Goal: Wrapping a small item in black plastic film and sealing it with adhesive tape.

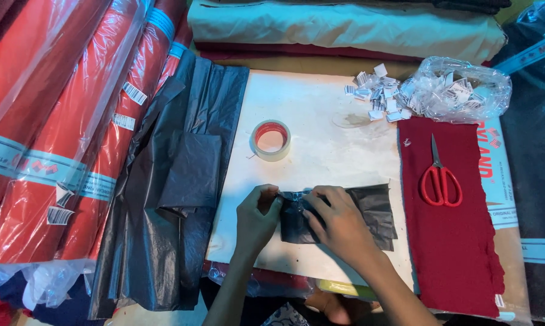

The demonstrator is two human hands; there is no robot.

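A white board (320, 145) lay across the bench, hemmed in by fabric on every side. On its near part both hands worked a small black plastic packet (369, 214). The left hand (257, 217) had its grip closed on the packet's upper left corner, fingertips curled in and pinching the film. The right hand (339, 223) lay over the packet's left half, fingers bent and pressing down, thumb and forefinger nipping the top edge right next to the left hand's fingers. The packet's right half lay flat and uncovered on the board.

Beyond the hands, near the board's middle, sat 1 roll of clear tape (271, 140) with a red core. To the right, a dark red cloth (459, 253) carried 1 pair of red-handled scissors (439, 179), blades pointing away. At the far right corner a clear plastic bag (462, 90) held small white printed tags, with more tags (375, 93) scattered just beside it on the board. Left of the board lay a heap of black plastic sheets (176, 193), and beyond that, red fabric rolls (61, 121) wrapped in clear film. A pale fabric bolt (345, 27) ran across the far edge.
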